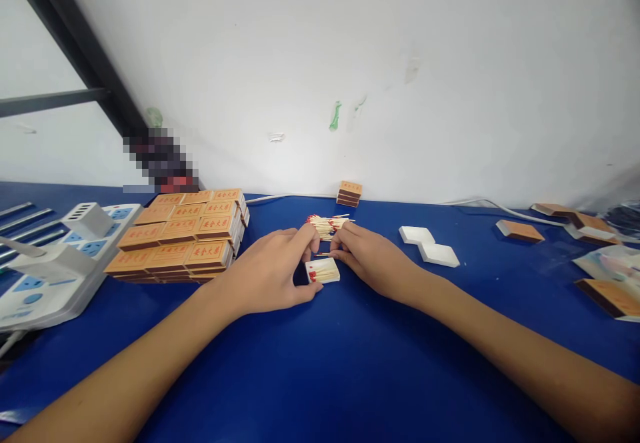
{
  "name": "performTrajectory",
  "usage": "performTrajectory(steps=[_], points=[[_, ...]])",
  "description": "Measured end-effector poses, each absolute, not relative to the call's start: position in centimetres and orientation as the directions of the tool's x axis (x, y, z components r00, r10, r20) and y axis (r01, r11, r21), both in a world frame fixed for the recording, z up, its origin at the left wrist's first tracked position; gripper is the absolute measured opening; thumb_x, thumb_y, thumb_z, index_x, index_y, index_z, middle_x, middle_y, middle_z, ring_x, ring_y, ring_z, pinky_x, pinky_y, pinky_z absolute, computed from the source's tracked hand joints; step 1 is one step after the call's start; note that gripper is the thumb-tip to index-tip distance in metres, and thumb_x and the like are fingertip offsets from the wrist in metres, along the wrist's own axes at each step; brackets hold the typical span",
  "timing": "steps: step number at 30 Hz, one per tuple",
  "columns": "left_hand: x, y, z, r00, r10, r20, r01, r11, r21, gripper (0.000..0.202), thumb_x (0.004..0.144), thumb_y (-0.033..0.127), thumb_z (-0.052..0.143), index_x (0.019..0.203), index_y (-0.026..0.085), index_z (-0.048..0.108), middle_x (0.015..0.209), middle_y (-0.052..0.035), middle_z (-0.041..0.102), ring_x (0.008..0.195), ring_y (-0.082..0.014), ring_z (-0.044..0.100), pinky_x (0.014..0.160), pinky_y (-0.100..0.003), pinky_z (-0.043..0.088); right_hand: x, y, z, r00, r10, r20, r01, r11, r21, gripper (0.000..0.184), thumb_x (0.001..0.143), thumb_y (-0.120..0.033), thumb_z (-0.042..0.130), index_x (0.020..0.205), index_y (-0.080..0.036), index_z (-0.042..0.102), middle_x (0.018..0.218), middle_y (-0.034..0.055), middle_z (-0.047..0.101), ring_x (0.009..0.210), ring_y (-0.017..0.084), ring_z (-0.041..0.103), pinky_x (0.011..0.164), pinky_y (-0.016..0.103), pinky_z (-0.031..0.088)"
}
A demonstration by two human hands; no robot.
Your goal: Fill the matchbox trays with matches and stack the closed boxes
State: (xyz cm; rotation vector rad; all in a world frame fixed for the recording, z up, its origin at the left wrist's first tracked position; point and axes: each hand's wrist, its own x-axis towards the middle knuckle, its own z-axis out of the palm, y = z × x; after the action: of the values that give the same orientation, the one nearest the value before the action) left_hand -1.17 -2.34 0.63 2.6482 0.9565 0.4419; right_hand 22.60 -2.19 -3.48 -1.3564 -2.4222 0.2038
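My left hand (273,269) grips a small white matchbox tray (336,265) by its left side, thumb at the front corner and fingers curled at the back. Inside the tray lie several red-tipped matches (326,274). Just behind it, my right hand (370,256) is closed in a pinch on a single match (324,254) held above the tray's far edge. A loose pile of matches (327,226) rests on the table beyond both hands, partly covered by my fingers.
Stacked orange matchboxes (173,233) stand at the left, beside a white power strip (75,289). A short matchbox stack (349,193) is by the wall. Two white trays (439,254) lie to the right. Farther right are loose matchboxes (520,231) and a plastic bag (610,263).
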Motion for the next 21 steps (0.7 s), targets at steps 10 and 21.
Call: performTrajectory(steps=[10,21], points=[[-1.3,-2.2,0.4,0.723,0.662,0.197,0.570,-0.733,0.372,0.036,0.085,0.032,0.074,0.104,0.025,0.044,0.102,-0.0014,0.064,0.096,-0.0243,0.064,0.081,-0.036,0.049,23.1,-2.5,-2.6,-0.501,0.822,0.270,0.789,0.562,-0.247,0.010,0.106,-0.018,0.051,0.096,-0.021,0.054,0.101,0.0067,0.065,0.082,0.019,0.063,0.070,0.031,0.046],[-1.2,-2.2,0.4,0.721,0.662,0.206,0.569,-0.735,0.369,0.036,0.085,0.031,0.073,0.105,0.025,0.043,0.102,-0.0016,0.066,0.098,-0.0251,0.065,0.081,-0.037,0.050,22.1,-4.3,-0.7,-0.550,0.811,0.200,0.739,0.584,-0.338,0.004,0.102,-0.021,0.058,0.098,-0.022,0.059,0.103,0.0051,0.066,0.083,0.018,0.062,0.067,0.030,0.043]])
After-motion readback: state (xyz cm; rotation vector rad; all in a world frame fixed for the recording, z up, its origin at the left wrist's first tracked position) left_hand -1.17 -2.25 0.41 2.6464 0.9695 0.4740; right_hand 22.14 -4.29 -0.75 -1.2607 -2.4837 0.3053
